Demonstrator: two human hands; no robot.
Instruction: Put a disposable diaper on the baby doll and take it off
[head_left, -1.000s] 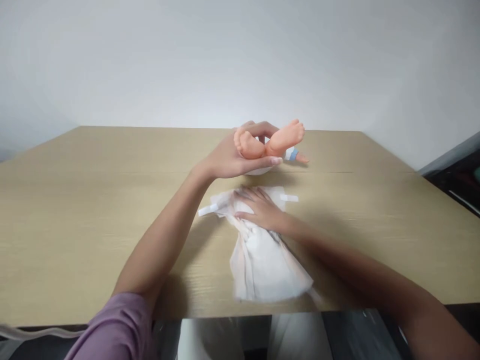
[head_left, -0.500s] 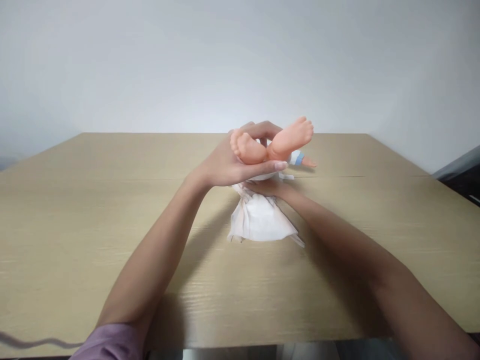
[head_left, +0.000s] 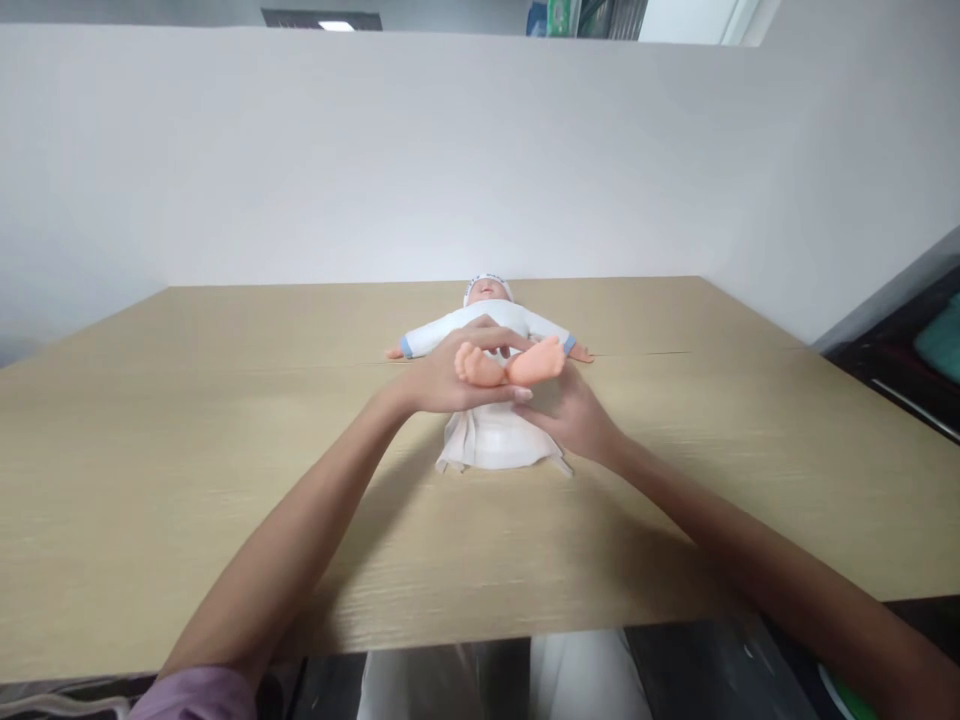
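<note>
A baby doll lies on its back on the table, head away from me, in a white top with blue cuffs and a printed white cap. Its bare feet point towards me, raised. My left hand is closed around the lower legs, thumb below the feet. From the right, my right hand curves round the doll's leg or hip, its thumb side below the feet; most of its fingers are hidden. A white diaper lies spread beneath the doll's bottom, its near edge fanned out towards me.
The wooden table reaches to a pale wall. A dark object with a teal patch stands beyond the right edge. Below the near edge are light-coloured trouser legs, and a cable shows at lower left.
My view has tilted and shifted, bringing the doll's head and both arms into sight. My right hand has moved from on the diaper to the doll's right-hand side. The raised feet have come lower.
</note>
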